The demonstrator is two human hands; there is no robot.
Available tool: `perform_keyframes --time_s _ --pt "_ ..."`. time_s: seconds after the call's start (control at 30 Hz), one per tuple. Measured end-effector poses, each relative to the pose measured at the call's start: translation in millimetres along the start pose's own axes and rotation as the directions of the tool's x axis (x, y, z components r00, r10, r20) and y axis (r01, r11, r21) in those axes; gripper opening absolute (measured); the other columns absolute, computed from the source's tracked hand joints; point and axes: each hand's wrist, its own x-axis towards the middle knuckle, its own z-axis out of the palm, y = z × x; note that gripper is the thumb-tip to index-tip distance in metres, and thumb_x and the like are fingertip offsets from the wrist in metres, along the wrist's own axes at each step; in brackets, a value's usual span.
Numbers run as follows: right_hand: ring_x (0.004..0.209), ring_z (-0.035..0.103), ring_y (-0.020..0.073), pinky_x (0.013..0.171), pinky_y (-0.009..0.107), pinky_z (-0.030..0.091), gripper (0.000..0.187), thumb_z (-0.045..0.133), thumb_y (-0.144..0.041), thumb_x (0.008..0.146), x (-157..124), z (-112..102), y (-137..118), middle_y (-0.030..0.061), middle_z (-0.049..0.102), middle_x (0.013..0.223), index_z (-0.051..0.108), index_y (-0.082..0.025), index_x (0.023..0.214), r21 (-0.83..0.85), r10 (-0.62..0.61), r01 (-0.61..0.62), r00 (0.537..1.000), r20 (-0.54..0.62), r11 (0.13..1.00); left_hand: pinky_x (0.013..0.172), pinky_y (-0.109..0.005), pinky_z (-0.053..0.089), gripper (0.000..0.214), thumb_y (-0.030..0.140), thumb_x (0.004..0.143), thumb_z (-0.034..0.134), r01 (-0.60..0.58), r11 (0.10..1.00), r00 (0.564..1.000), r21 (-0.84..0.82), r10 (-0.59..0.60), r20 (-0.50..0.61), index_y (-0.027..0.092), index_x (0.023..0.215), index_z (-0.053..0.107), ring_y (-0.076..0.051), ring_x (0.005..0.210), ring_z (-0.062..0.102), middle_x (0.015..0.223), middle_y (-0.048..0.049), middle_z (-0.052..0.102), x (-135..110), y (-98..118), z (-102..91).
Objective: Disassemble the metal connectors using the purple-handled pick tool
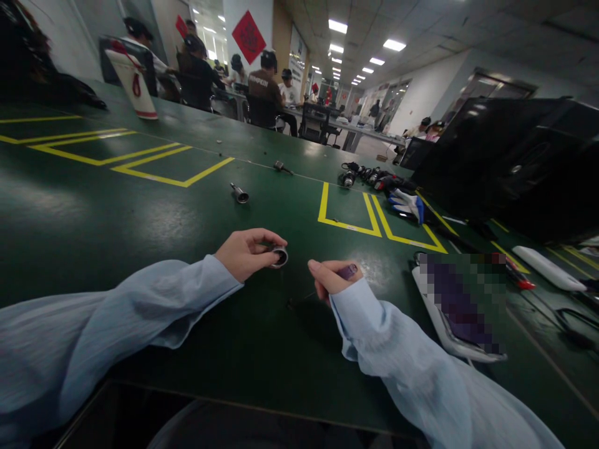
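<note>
My left hand (pixel 250 254) is closed round a small round metal part (pixel 281 257), whose open, ring-shaped end faces right. In my right hand (pixel 332 279) is a screwdriver (pixel 347 271) with a purple handle. Its thin shaft points down and left, and a small dark spot shows near its tip; I cannot tell if that is a separate piece. The two hands are apart, above the green table (pixel 187 349). Beyond my left hand lies a metal cylinder with a narrow stem (pixel 240 194). Farther back sits a smaller metal piece (pixel 282 166).
Yellow tape outlines (pixel 187 184) mark the table. A white cup (pixel 133 84) stands at the back left. To the right are a tablet-like device (pixel 461 305), partly blurred, blue-and-white gloves (pixel 407 204), cables and a large black object (pixel 510 165). Several people sit at tables behind.
</note>
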Motion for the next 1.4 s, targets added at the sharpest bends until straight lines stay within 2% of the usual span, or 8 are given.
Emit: perform_keyframes --time_s 0.4,0.67,0.73,0.83,0.93,1.03,1.13,1.4 --pt "0.033 0.033 0.0048 0.035 0.020 0.024 0.046 0.051 -0.037 0.077 -4.8 6.9 2.0 -0.0055 0.034 0.032 0.045 -0.017 0.037 -0.045 -0.069 0.071 0.997 0.037 0.996 0.074 -0.033 0.053 0.030 0.008 0.050 0.067 0.027 0.999 1.000 -0.017 -0.027 0.015 0.010 0.079 0.060 -0.018 0.076 0.064 0.083 -0.0048 0.066 1.5 1.8 1.4" --pt "0.031 0.037 0.0052 0.035 0.020 0.027 0.048 0.046 -0.046 0.079 -8.7 4.5 5.0 -0.0050 0.039 0.035 0.046 -0.017 0.041 0.092 -0.189 0.197 0.977 -0.097 0.976 0.074 -0.034 0.051 0.034 0.009 0.050 0.067 0.027 0.994 0.996 -0.109 -0.018 0.082 0.011 0.084 0.063 -0.020 0.082 0.063 0.083 -0.0064 0.067 2.2 -6.0 -2.3" --pt "0.034 0.040 0.0060 0.037 0.020 0.030 0.045 0.044 -0.040 0.082 -9.2 2.6 6.2 -0.0040 0.042 0.037 0.048 -0.017 0.044 0.059 -0.294 0.307 0.941 -0.167 0.950 0.073 -0.034 0.052 0.034 0.009 0.051 0.067 0.032 0.992 0.995 -0.124 -0.020 0.095 0.011 0.085 0.063 -0.020 0.083 0.062 0.083 -0.0070 0.067 1.7 -6.8 -2.6" --pt "0.042 0.045 0.0077 0.045 0.022 0.035 0.039 0.043 -0.029 0.084 -7.0 3.1 11.0 -0.0016 0.047 0.043 0.050 -0.016 0.047 -0.107 -0.537 0.527 0.821 -0.193 0.843 0.072 -0.033 0.052 0.032 0.007 0.052 0.065 0.034 0.988 0.995 -0.148 -0.019 0.102 0.010 0.084 0.063 -0.020 0.082 0.062 0.084 -0.0072 0.067 0.9 -5.8 -2.0" --pt "0.047 0.045 0.0095 0.051 0.025 0.037 0.032 0.045 -0.022 0.083 -4.0 5.9 15.6 0.0002 0.049 0.048 0.052 -0.016 0.052 -0.290 -0.747 0.707 0.663 -0.048 0.645 0.072 -0.032 0.052 0.033 0.006 0.051 0.065 0.027 0.987 0.996 -0.160 -0.012 0.094 0.011 0.083 0.063 -0.019 0.081 0.062 0.085 -0.0066 0.067 -0.1 -3.5 -0.3" --pt "0.050 0.045 0.0108 0.053 0.026 0.037 0.028 0.045 -0.019 0.083 -4.0 7.5 15.4 0.0024 0.051 0.051 0.053 -0.014 0.056 -0.383 -0.818 0.789 0.561 0.131 0.480 0.073 -0.031 0.052 0.033 0.004 0.050 0.064 0.025 0.986 0.995 -0.164 -0.009 0.095 0.011 0.083 0.063 -0.018 0.081 0.063 0.087 -0.0061 0.067 -1.5 -1.6 1.7" --pt "0.051 0.045 0.0116 0.052 0.026 0.038 0.029 0.044 -0.020 0.083 -5.5 7.8 13.3 0.0045 0.054 0.052 0.054 -0.013 0.056 -0.429 -0.821 0.807 0.529 0.215 0.407 0.074 -0.032 0.051 0.033 0.004 0.050 0.065 0.008 0.984 0.994 -0.179 0.012 0.110 0.011 0.083 0.063 -0.018 0.081 0.063 0.088 -0.0064 0.067 -3.1 -1.1 2.8" --pt "0.050 0.043 0.0122 0.051 0.026 0.036 0.034 0.044 -0.021 0.084 -3.3 10.9 15.2 0.0048 0.054 0.050 0.057 -0.012 0.054 -0.539 -0.802 0.791 0.508 0.315 0.289 0.075 -0.033 0.051 0.031 0.008 0.051 0.068 -0.008 0.991 0.995 -0.137 0.021 0.095 0.011 0.081 0.062 -0.020 0.081 0.064 0.091 -0.0070 0.066 -4.4 -2.1 4.3"
